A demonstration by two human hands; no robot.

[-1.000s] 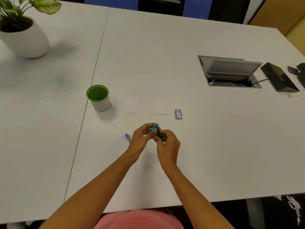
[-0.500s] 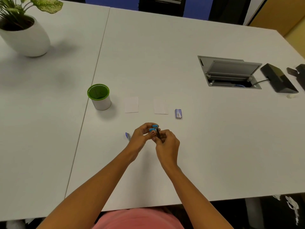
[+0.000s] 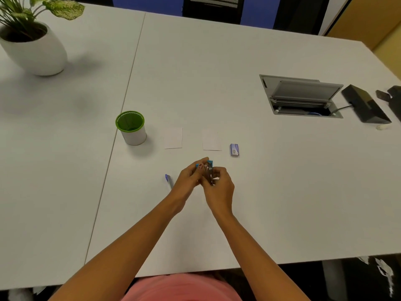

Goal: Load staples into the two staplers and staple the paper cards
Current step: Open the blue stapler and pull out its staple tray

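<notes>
Both hands meet over the table's middle around a small blue stapler (image 3: 209,170) with its metal channel showing. My left hand (image 3: 188,180) holds its left side with curled fingers. My right hand (image 3: 220,187) pinches the metal part from the right. Whether a staple strip is in my fingers is too small to tell. A second stapler (image 3: 168,180), purple, lies on the table left of my left hand. Two white paper cards (image 3: 173,138) (image 3: 212,140) lie side by side beyond my hands. A small purple staple box (image 3: 234,149) sits right of the cards.
A green-rimmed white cup (image 3: 131,128) stands left of the cards. A potted plant (image 3: 32,43) sits far left. An open cable hatch (image 3: 300,96) and a black device (image 3: 365,106) are at the right. The table seam (image 3: 128,92) runs past the cup.
Both hands stay together on the blue stapler, with only small finger shifts. The objects on the table have not moved.
</notes>
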